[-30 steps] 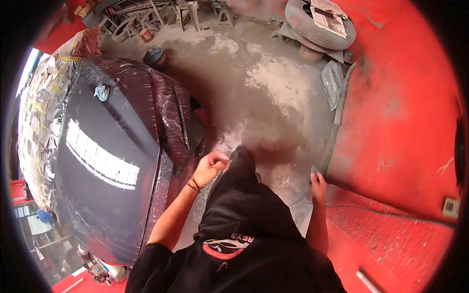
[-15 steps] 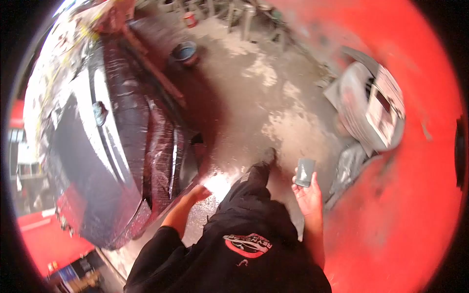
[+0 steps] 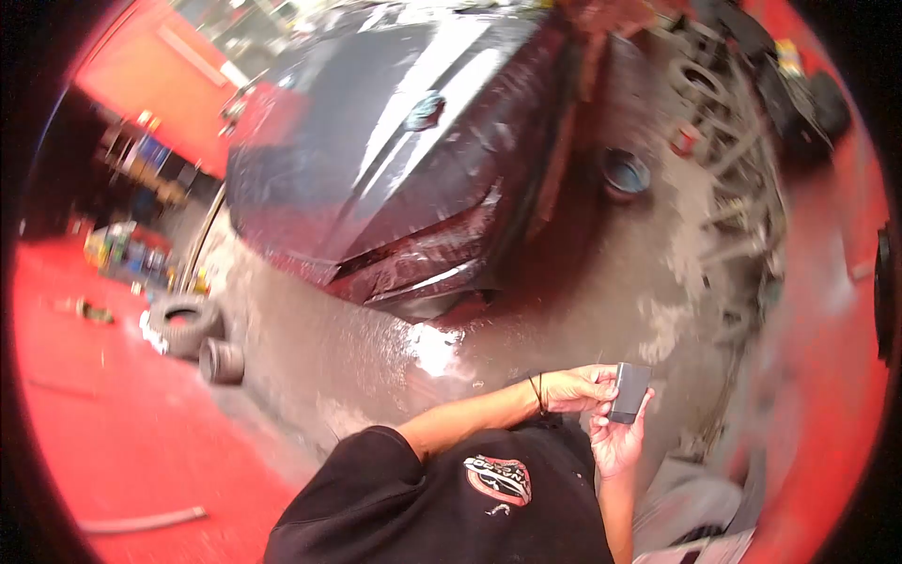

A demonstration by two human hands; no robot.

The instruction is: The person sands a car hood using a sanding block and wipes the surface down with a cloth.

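Observation:
A small dark grey rectangular block [image 3: 629, 393], its kind not clear, is held in front of my body at the lower right. My right hand [image 3: 617, 447] grips it from below, with fingers along its sides. From the left, my left hand [image 3: 581, 388] pinches its edge between thumb and fingers. Beyond my hands stands a dark, shiny car front [image 3: 376, 188], partly draped in wrinkled plastic film. A crumpled bluish cloth [image 3: 425, 110] lies on the hood.
A bucket [image 3: 625, 174] stands on the wet concrete floor right of the car. Tires [image 3: 185, 322] sit by the red wall at left. Stands and clutter [image 3: 738, 160] line the right wall. A grey drum-like container [image 3: 691, 498] is close by at lower right.
My view has swung left, bringing the car to the centre. My left hand has come across from beside the car to the block, which was in my right hand alone.

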